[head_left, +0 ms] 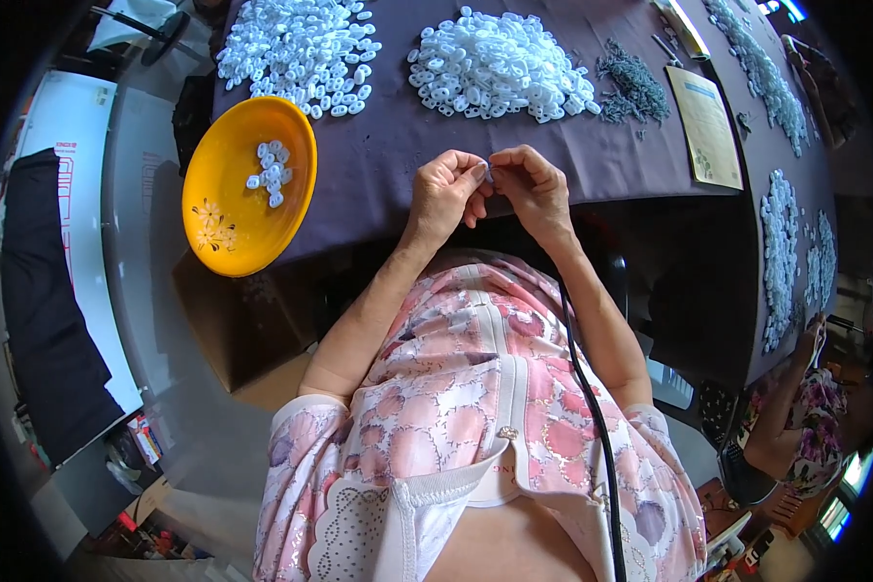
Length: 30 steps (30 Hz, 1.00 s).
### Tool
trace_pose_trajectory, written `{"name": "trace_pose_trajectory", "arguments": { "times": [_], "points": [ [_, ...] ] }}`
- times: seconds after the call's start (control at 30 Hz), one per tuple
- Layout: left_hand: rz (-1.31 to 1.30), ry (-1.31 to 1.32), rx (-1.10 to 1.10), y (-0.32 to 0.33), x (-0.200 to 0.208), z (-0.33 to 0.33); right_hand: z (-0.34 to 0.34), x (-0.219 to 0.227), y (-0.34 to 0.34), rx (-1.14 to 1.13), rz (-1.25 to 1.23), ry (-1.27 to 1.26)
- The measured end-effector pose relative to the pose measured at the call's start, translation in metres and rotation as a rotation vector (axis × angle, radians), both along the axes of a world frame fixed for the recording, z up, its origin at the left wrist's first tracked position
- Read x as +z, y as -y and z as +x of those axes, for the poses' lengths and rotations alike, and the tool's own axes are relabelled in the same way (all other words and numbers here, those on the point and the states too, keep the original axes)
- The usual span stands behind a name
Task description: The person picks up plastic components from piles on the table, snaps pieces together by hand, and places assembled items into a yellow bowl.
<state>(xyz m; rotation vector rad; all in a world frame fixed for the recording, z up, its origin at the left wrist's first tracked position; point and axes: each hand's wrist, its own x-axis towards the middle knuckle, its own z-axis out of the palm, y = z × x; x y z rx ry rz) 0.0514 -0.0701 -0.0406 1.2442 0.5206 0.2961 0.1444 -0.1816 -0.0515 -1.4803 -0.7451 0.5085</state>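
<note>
Both hands meet at the near edge of the table, with fingertips pinched together. Between them shows a bit of a small whitish plastic piece [488, 176], mostly hidden by the fingers. My left hand [442, 197] is closed on it from one side, and my right hand [537, 197] from the other. Beyond the hands lies a heap of small white oval plastic pieces [495, 64], with a second white heap [296, 53] to its left. Small dark grey-green parts [634, 85] form a pile at the right. A yellow oval bowl [225, 189] at the left holds several white pieces [274, 175].
A dark cloth covers the table [373, 160]. A tan printed booklet [705, 126] lies near its right edge. More white pieces [779, 262] are heaped along the right-hand table, where another person [805, 427] sits. A cardboard box [233, 330] stands below the bowl.
</note>
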Motion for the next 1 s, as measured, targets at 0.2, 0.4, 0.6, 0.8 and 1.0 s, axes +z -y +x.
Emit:
{"name": "trace_pose_trajectory", "arguments": {
  "times": [0.2, 0.4, 0.6, 0.8, 1.0],
  "points": [
    [0.06, 0.005, -0.02, -0.001, -0.004, 0.001, 0.0, 0.001, -0.001, 0.018, 0.022, -0.102],
    [0.038, 0.014, -0.028, 0.003, -0.006, 0.001, 0.003, 0.007, 0.0, 0.037, -0.048, -0.093],
    [-0.093, 0.016, 0.005, 0.006, 0.0, 0.0, -0.001, 0.003, 0.001, -0.025, -0.009, -0.058],
    [-0.022, 0.049, -0.058, 0.0, -0.005, 0.002, 0.002, 0.008, 0.0, 0.054, -0.039, -0.079],
    [-0.076, 0.041, 0.034, 0.004, -0.002, 0.005, 0.013, 0.012, -0.002, 0.088, -0.123, -0.107]
  ]
}}
